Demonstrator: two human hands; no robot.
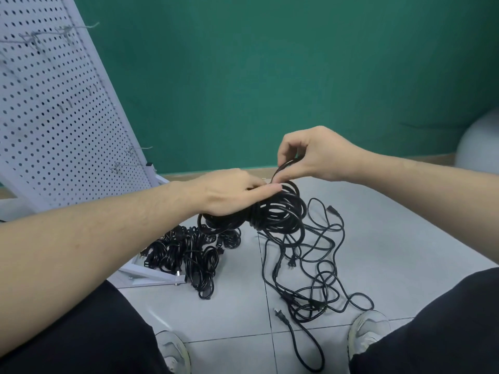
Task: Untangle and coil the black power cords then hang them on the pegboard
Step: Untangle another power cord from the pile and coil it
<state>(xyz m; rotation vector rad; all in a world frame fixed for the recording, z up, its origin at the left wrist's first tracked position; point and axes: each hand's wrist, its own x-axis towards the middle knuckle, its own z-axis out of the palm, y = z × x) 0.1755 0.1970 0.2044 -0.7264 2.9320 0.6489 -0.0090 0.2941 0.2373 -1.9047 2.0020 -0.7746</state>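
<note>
While you sit above the tiled floor, the scene reads as follows.

Left hand: your left hand (229, 193) lies palm-down over the coiled cord (278, 214), fingers out nearly straight along its top; whether the thumb curls beneath cannot be told.

Right hand: your right hand (313, 155) is raised just above the coil, thumb and fingers pinching one black loop (280, 168) that rises from it.

Coiled cord: a bundle of black rings held in the air between your two hands, at the centre of the view, with strands trailing down to the floor.

Loose cords: a tangle of black power cords (318, 268) spreads over the floor (378, 238) on the right, near your right shoe (367, 333); a two-pin plug (279, 315) lies at its near edge.

Bundled cords: a heap of coiled black cords (189, 252) rests on the floor to the left, partly over the white base frame (151, 276).

Pegboard: the white pegboard (54, 103) leans at far left, with wire hooks (129, 157) projecting from its face.

Wall: a green wall (270, 76) stands behind.
</note>
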